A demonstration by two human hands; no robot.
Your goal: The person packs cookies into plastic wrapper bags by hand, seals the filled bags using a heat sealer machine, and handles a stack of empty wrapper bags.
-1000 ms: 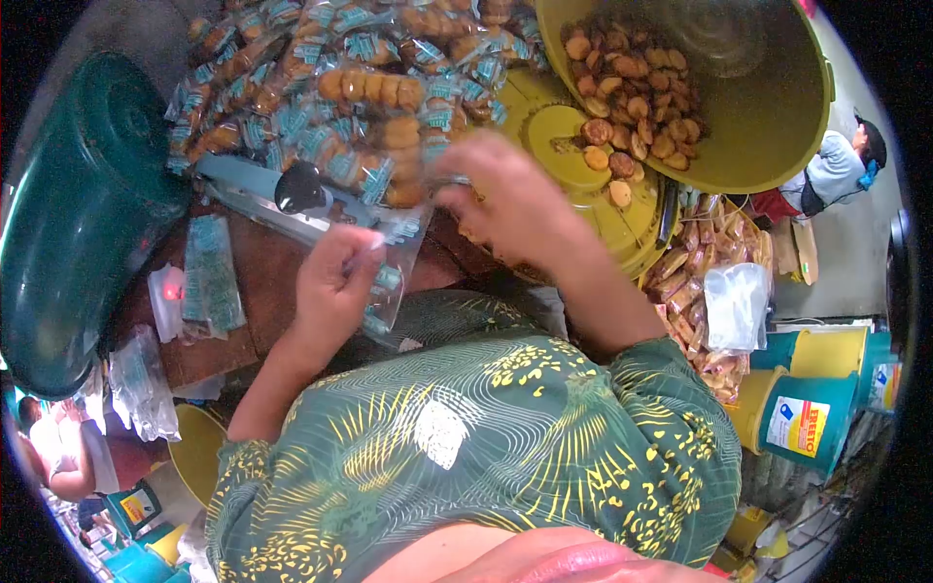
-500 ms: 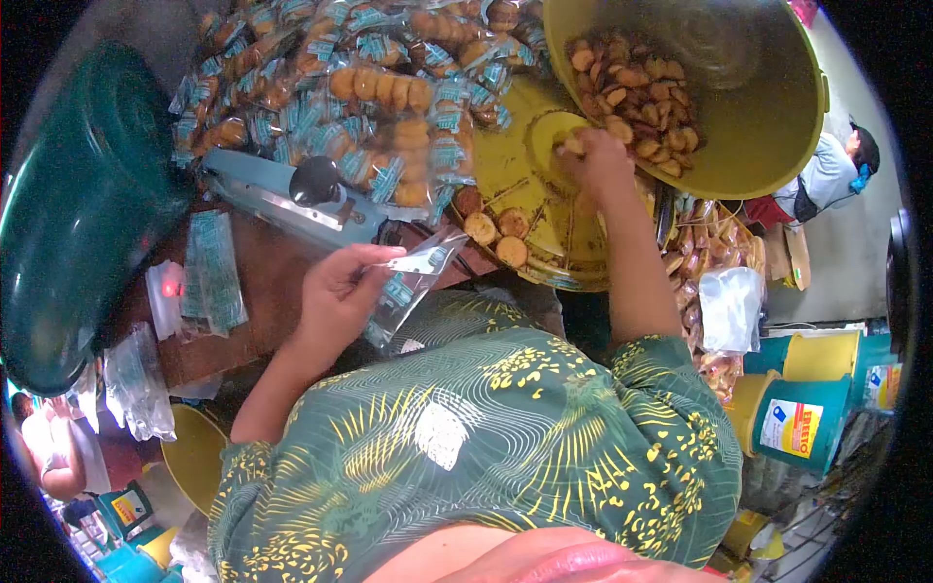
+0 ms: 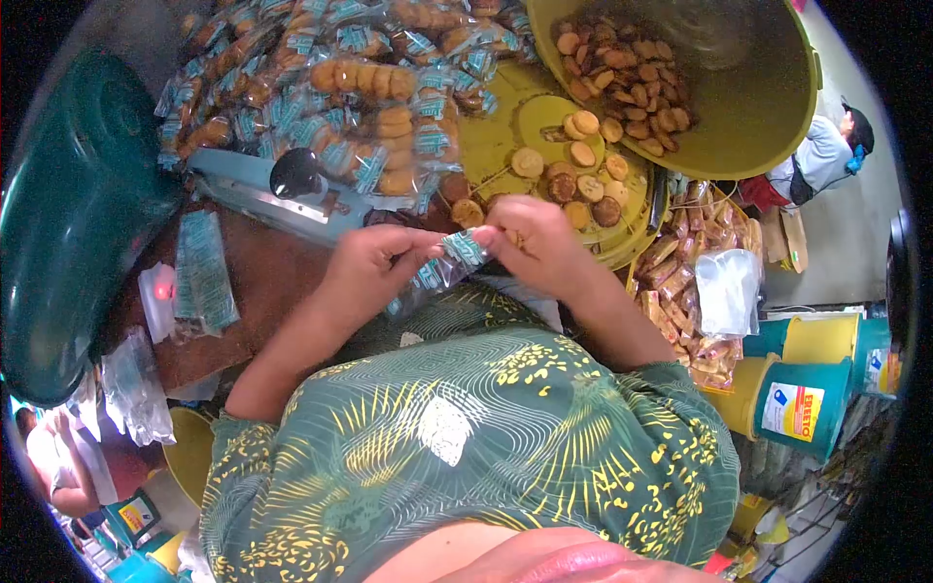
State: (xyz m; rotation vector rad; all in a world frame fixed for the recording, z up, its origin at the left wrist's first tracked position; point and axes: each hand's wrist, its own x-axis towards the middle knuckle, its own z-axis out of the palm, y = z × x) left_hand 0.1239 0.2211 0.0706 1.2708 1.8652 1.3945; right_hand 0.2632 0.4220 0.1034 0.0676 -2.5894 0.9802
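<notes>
My left hand [image 3: 379,262] pinches one side of the mouth of a clear plastic bag [image 3: 428,279] with teal print. My right hand [image 3: 535,243] pinches the opposite side, so the bag hangs between both hands in front of my shirt. Just beyond them, several round cookies [image 3: 583,154] lie scattered on a yellow lid [image 3: 495,146]. A yellow tub [image 3: 743,107], tipped toward me, holds a heap of more cookies [image 3: 641,83]. Whether the bag has anything in it I cannot tell.
Filled cookie packs [image 3: 364,80] are piled at the back left. A blue sealer [image 3: 238,180] with a black knob lies before them. Flat printed bags [image 3: 202,267] rest on the brown table at left. A green basin [image 3: 73,233] stands far left; wrapped packs [image 3: 680,282] sit at right.
My right hand has come back from the lid to the bag and now grips its edge. More loose cookies lie spread over the lid. My left hand has shifted slightly right with the bag.
</notes>
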